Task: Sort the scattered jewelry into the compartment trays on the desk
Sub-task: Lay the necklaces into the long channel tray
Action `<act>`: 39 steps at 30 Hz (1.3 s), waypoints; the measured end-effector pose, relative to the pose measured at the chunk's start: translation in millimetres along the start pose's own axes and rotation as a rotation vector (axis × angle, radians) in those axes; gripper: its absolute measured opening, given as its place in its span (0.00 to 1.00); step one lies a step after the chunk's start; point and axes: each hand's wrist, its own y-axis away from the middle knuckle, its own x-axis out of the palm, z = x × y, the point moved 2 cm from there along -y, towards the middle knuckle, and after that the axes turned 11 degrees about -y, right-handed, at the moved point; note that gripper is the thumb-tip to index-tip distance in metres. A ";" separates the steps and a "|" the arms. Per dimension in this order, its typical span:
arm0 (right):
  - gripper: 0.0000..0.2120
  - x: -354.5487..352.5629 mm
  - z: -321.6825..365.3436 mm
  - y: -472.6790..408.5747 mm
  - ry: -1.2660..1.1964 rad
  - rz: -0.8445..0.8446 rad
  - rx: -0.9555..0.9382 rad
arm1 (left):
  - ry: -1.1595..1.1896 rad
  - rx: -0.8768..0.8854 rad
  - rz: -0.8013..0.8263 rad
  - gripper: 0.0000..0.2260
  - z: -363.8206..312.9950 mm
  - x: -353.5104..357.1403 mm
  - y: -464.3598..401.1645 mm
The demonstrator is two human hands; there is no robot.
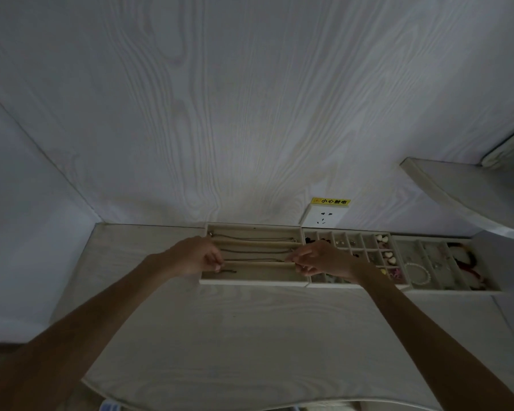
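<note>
Three pale compartment trays (254, 281) sitting in a row mid-frame on the surface (235, 336). Yellow label (330, 201) above the wall socket (324, 218) reading 小心触电. Left hand (195, 256) and right hand (321, 259) pinching a thin dark necklace (254, 259), stretching it along a left-tray slot.

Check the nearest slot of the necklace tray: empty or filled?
Partly filled: a short dark chain lies at its left end; the rest of the necklace tray slot shows bare lining.

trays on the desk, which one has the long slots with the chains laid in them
The leftmost tray, under both hands. Its slots run the full width, each holding a thin chain; the middle tray is a small-cell grid, the right tray has front-to-back channels.
</note>
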 end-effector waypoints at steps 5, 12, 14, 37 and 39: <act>0.10 8.5 -14.9 -12.2 0.133 -0.126 -0.064 | -0.298 -0.019 -0.214 0.09 -1.4 4.3 11.1; 0.04 9.1 -28.1 -10.0 0.383 -0.320 -0.122 | -0.441 0.014 -0.245 0.09 -4.2 7.1 12.8; 0.04 10.6 -28.0 -8.7 0.449 -0.377 -0.138 | -0.467 0.032 -0.225 0.09 -4.8 7.4 11.9; 0.11 2.1 -27.9 -10.4 0.890 -0.310 -0.130 | -0.684 0.066 -0.152 0.09 -20.0 6.1 10.7; 0.11 1.0 -27.1 -11.1 0.886 -0.292 -0.129 | -0.687 0.075 -0.162 0.10 -19.3 6.9 9.4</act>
